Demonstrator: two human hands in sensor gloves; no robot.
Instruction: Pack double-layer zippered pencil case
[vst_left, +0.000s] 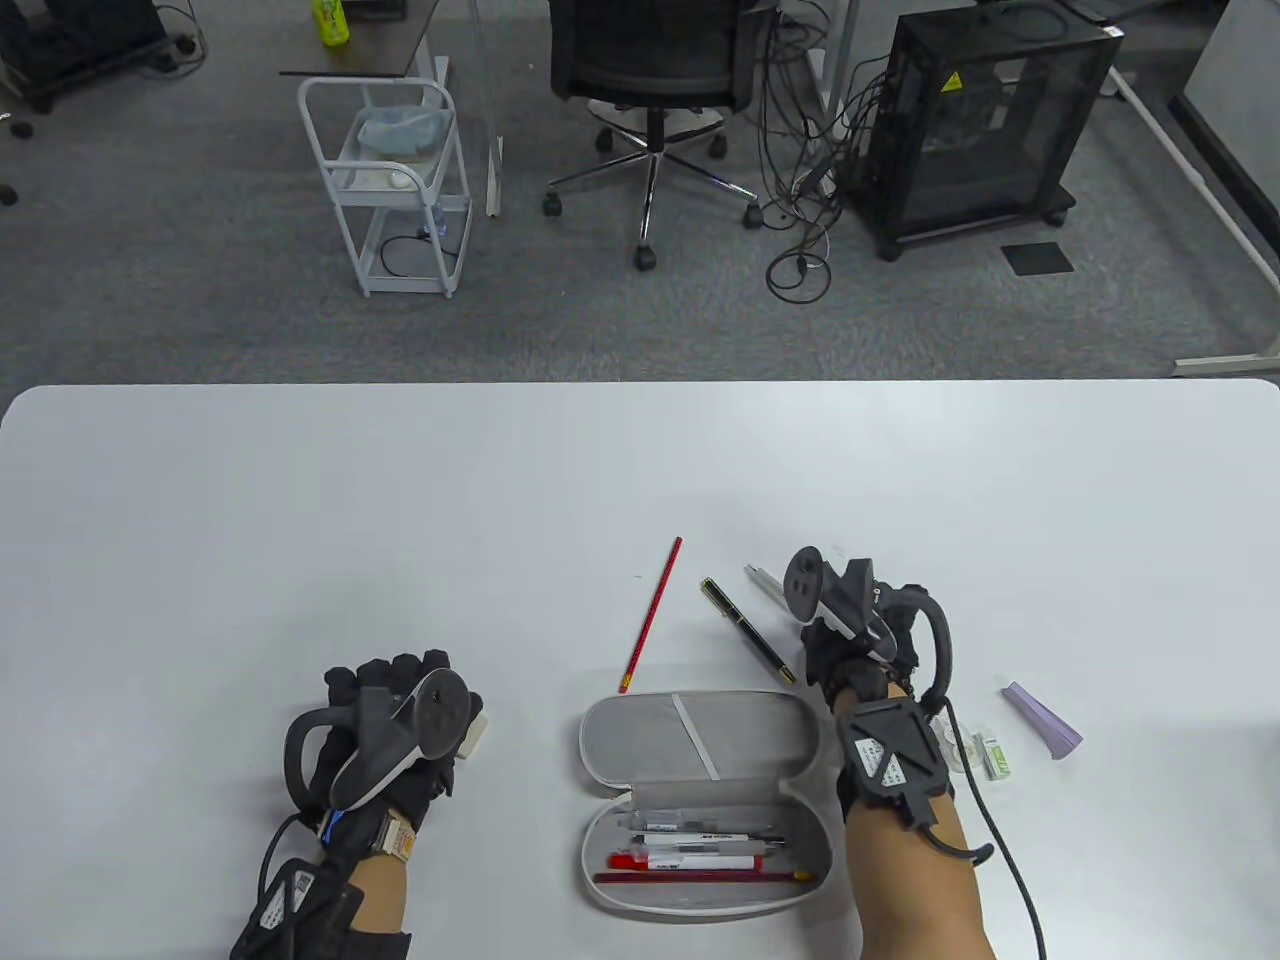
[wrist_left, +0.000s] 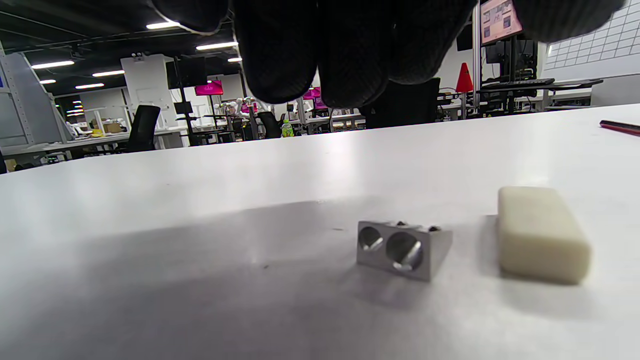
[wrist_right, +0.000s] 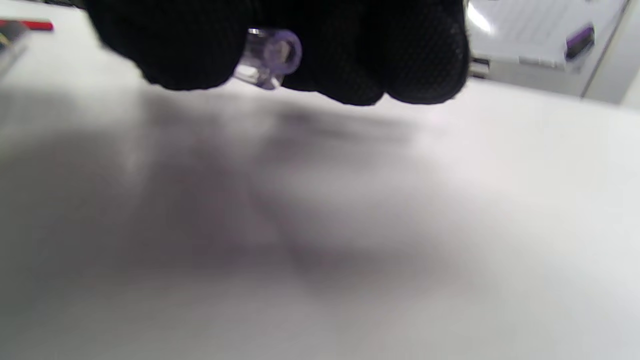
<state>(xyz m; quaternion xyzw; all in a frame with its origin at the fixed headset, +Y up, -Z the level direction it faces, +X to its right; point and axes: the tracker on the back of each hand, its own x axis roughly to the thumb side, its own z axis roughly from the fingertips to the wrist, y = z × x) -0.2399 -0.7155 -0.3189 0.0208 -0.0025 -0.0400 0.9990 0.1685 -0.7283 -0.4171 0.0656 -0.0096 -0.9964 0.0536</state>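
Pencil case (vst_left: 705, 800): one, lying open at lower centre of the table view, lid half toward the top of the frame, tray half toward the bottom.
Inside the tray: several pens and one red pencil, lying side by side; exact pen count hard to tell.
Loose on the table (vst_left: 400, 500): one red pencil (vst_left: 651, 628) and one black pen (vst_left: 748, 631), both lying just above the case; one purple item (vst_left: 1044, 720) and a few small items at right of the right hand, too small to name.
Left side: one metal two-hole sharpener (wrist_left: 404, 249) and one cream eraser (wrist_left: 540, 234), sitting side by side but apart in the left wrist view.
Left hand (vst_left: 400, 730): hovering at lower left, fingers (wrist_left: 280, 55) hanging loosely curled above the sharpener and eraser, touching neither, holding nothing.
Right hand (vst_left: 860, 640): sitting just above the case's upper right corner, fingers (wrist_right: 165, 45) curling round one clear pen (wrist_right: 270, 57) with a purple-tinted end; its other tip showing past the hand in the table view.
Case relative to grips: lying between both hands, well apart from the left one, just below the right one.
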